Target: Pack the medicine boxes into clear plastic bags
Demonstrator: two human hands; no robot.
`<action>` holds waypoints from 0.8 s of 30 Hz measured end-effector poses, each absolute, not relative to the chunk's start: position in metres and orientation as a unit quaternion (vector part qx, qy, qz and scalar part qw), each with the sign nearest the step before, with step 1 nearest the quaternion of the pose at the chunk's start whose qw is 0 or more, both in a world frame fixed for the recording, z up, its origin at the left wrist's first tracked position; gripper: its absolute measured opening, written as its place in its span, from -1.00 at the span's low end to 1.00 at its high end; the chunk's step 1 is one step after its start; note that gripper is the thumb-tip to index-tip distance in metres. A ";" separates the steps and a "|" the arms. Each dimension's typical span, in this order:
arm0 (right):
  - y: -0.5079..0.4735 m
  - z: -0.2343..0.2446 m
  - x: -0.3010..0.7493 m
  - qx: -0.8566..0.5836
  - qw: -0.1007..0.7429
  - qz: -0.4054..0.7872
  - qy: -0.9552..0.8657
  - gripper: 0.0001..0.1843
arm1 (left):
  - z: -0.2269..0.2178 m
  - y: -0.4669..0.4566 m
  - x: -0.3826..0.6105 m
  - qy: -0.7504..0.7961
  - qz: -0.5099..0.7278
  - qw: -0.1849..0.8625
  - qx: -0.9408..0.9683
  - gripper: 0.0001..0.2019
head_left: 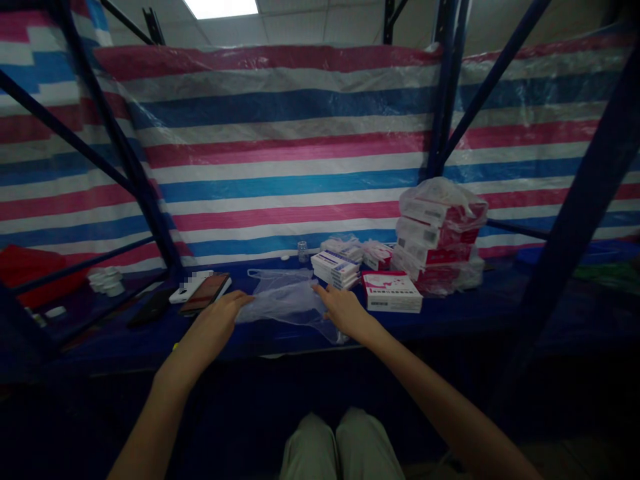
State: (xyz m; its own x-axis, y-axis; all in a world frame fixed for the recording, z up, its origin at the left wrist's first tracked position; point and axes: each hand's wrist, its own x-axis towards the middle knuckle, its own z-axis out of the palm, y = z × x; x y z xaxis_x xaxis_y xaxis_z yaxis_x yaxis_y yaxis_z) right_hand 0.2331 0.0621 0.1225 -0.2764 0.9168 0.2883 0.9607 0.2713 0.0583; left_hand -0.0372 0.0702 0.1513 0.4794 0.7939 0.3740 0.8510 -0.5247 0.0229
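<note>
A thin, clear plastic bag (283,303) lies crumpled and spread on the blue shelf, its loop handles toward the back. My left hand (220,323) has its fingers closed on the bag's left edge. At the right edge, my right hand (350,313) pinches the film between thumb and fingers. Just behind my right hand are stacked small white-and-blue boxes (335,268). A white-and-pink box (391,291) sits to the right of that hand.
Bagged red-and-white boxes (437,237) form a tall stack at the right. A small clear bottle (303,251) stands at the back. Phone-like items (206,293) lie left, near blue rack posts (120,147). Striped sheeting (290,160) hangs behind the shelf (400,327).
</note>
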 end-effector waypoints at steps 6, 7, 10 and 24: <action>0.063 0.143 0.221 -0.591 0.132 -0.118 -0.787 -0.57 | 0.148 0.051 0.005 -0.491 -0.298 0.368 -0.731 -0.69; 0.064 0.145 0.218 -0.593 0.129 -0.117 -0.786 -0.60 | 0.142 0.046 0.013 -0.468 -0.335 0.409 -0.709 -0.73; 0.069 0.148 0.213 -0.599 0.126 -0.116 -0.782 -0.57 | 0.121 0.036 0.037 -0.304 -0.351 0.455 -0.760 -0.79; 0.063 0.196 0.216 -0.599 0.021 -0.181 -0.780 -0.59 | 0.136 0.121 0.014 -0.474 0.023 0.214 -0.854 -0.29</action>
